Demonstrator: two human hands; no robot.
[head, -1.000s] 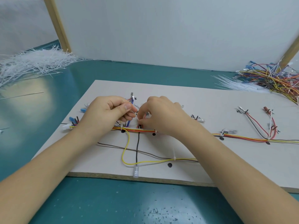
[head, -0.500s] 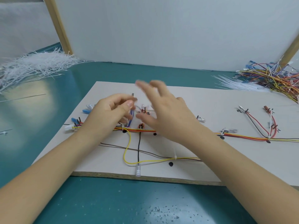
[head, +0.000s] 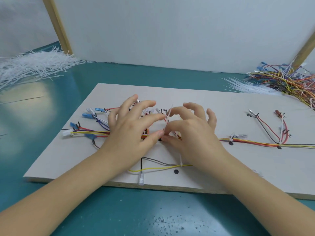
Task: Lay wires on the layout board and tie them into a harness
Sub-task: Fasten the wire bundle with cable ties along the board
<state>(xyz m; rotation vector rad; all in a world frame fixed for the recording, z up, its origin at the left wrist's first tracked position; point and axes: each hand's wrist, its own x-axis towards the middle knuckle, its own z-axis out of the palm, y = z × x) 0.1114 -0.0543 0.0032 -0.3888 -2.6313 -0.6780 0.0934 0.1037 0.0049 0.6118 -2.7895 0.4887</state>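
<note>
The pale layout board (head: 221,103) lies on the teal table with a red, orange and yellow wire bundle (head: 252,143) running along it. My two hands meet over the bundle's middle. A white cable tie (head: 169,114) sticks up between them. My right hand (head: 189,132) has curled fingers, and its thumb and forefinger pinch the base of the tie at the bundle. My left hand (head: 131,128) is spread, its forefinger reaches the tie's tail and its thumb tip lies against my right thumb. Branch wires with blue terminals (head: 88,115) fan out to the left.
A heap of white cable ties (head: 34,67) lies at the back left. A tangle of spare wires (head: 289,82) and more ties (head: 247,86) sit at the back right. A yellow and grey branch (head: 162,166) with a white connector (head: 141,178) runs near the board's front edge.
My left hand has opened from a pinch and spread over the bundle. My right hand, lifted with straight fingers half a second ago, has come back down and curled onto the tie.
</note>
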